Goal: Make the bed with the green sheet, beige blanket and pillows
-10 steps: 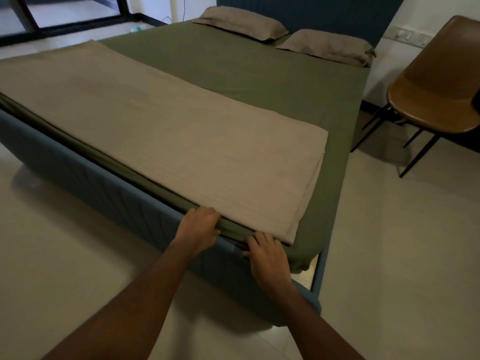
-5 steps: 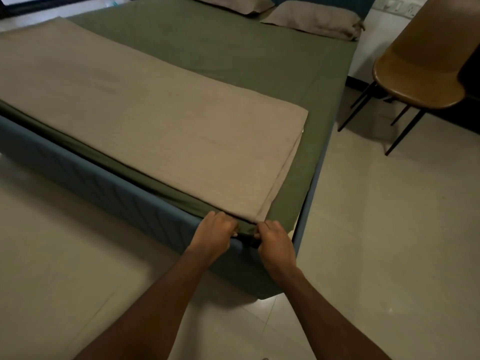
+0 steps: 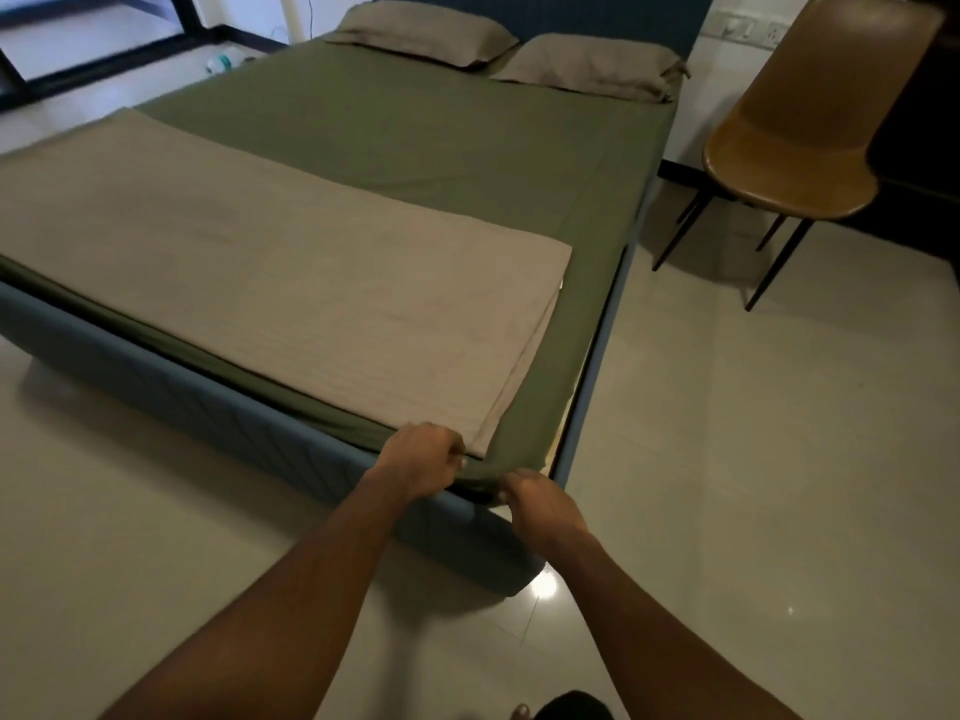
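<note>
The green sheet (image 3: 441, 142) covers the whole mattress. A folded beige blanket (image 3: 270, 283) lies flat across the foot of the bed. Two beige pillows (image 3: 431, 36) (image 3: 592, 70) lie side by side at the headboard. At the bed's near right corner my left hand (image 3: 423, 462) grips the green sheet's edge beside the blanket's corner. My right hand (image 3: 543, 509) pinches the sheet at the corner, over the blue bed frame (image 3: 218, 407).
A brown chair (image 3: 795, 163) on thin black legs stands to the right of the bed. Pale tiled floor (image 3: 753, 459) runs along the bed's right side and foot. A dark-framed window (image 3: 104, 28) and a small bottle (image 3: 221, 62) are at the far left.
Both hands have slid right along the foot edge to the bed's corner. They now hold the green sheet at the corner instead of under the blanket's edge.
</note>
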